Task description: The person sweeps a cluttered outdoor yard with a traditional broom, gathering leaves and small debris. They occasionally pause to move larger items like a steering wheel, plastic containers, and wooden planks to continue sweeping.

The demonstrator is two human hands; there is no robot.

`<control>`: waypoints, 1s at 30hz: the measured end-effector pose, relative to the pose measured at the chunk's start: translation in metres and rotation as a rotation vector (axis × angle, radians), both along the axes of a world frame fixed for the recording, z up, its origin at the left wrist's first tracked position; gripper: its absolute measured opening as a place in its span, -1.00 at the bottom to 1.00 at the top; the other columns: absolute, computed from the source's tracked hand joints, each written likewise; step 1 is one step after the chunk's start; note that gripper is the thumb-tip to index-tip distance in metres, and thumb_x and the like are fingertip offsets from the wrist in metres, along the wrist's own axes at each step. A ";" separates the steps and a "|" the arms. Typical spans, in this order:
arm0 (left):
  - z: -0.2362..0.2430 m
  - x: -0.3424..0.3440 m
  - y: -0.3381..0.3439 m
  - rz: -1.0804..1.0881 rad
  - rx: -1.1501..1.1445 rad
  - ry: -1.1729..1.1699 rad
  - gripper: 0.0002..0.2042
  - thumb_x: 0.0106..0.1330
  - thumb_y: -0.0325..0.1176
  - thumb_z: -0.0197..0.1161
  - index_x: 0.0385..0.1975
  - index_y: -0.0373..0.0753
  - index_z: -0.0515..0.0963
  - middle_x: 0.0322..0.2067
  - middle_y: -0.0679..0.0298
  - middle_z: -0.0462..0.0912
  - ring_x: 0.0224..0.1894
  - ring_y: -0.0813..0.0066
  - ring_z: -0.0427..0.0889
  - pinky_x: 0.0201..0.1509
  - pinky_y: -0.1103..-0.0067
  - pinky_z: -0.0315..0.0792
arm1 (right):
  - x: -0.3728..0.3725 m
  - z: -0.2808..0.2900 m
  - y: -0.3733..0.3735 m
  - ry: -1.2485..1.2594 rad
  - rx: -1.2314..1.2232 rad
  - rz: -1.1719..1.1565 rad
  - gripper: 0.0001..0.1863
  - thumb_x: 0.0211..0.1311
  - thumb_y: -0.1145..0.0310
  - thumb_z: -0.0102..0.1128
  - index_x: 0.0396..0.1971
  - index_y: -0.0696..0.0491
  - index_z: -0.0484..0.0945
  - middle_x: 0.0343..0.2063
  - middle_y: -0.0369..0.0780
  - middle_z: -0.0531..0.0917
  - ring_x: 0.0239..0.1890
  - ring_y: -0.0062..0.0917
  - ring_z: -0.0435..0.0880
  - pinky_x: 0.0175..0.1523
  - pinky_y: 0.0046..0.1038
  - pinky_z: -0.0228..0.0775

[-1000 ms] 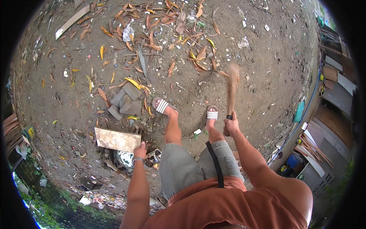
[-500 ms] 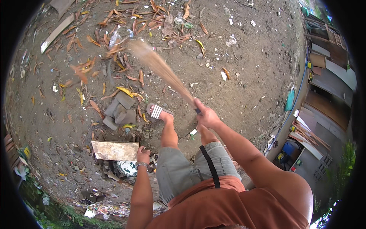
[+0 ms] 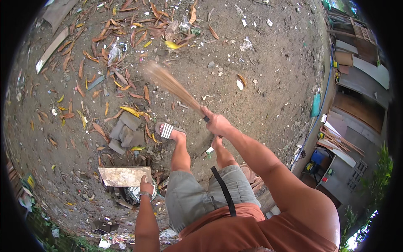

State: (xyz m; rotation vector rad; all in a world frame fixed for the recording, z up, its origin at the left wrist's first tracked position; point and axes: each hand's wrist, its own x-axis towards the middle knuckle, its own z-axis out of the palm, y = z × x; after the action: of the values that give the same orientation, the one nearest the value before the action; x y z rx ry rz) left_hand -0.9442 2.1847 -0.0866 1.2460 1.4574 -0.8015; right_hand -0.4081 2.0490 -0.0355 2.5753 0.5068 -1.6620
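My right hand [image 3: 217,124] is closed round the dark handle end of a stick broom [image 3: 178,91]. The broom reaches up and to the left over bare soil, its bristle tips blurred by motion. My left hand [image 3: 146,185], with a metal watch on the wrist, grips the right end of a flat, stained wooden board [image 3: 121,175]. Partly behind that hand and board shows a round dish-like thing with a green and white surface [image 3: 153,192]. Dry brown leaves [image 3: 126,31] lie scattered past the broom tips, and a yellow leaf [image 3: 174,44] is blurred.
Broken grey blocks [image 3: 126,131] are piled left of my sandalled foot [image 3: 167,130]. A wooden plank [image 3: 52,49] lies at the far left. Along the right side run a wall, leaning sheets, a stack of wood strips [image 3: 340,142] and a teal bag [image 3: 315,105].
The broom has swung slightly, and blurred orange leaves at the left have come to rest. A yellow leaf now blurs ahead of the broom. My left hand still grips the board.
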 end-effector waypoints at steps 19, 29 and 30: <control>0.018 -0.017 -0.021 0.503 0.014 -0.017 -0.63 0.45 -0.05 0.12 -0.15 -0.27 0.58 -0.39 0.27 0.66 -0.54 0.51 0.57 -0.56 0.56 0.37 | 0.001 0.009 0.071 -0.165 0.285 0.037 -0.18 0.18 0.42 0.05 0.47 -0.27 0.05 -0.28 0.03 0.67 -0.21 -0.19 0.73 -0.13 -0.17 0.53; 0.047 0.047 0.037 0.292 -0.006 0.011 -0.70 0.43 -0.29 0.06 -0.28 -0.40 0.64 -0.48 0.15 0.67 -0.61 0.34 0.57 -0.41 0.38 0.53 | 0.126 -0.035 -0.085 -0.124 -0.198 -0.842 -0.55 0.18 0.37 0.23 0.08 0.06 0.39 -0.49 -0.19 0.55 -0.49 -0.43 0.58 -0.41 -0.22 0.41; 0.047 0.065 0.043 0.254 0.055 -0.012 -0.62 0.31 -0.51 0.10 0.15 -0.31 0.49 -0.40 0.13 0.67 -0.54 0.36 0.59 -0.27 0.42 0.56 | 0.122 -0.038 -0.061 -0.144 -0.070 -0.727 -0.48 0.15 0.39 0.20 0.15 0.05 0.35 -0.46 -0.14 0.59 -0.44 -0.37 0.63 -0.38 -0.20 0.44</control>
State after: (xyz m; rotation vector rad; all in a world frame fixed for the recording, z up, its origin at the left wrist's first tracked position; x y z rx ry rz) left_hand -0.8789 2.2273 -0.0397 1.0760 1.5985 -0.5858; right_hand -0.2861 1.9878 -0.0736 2.9839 -0.5572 -1.5542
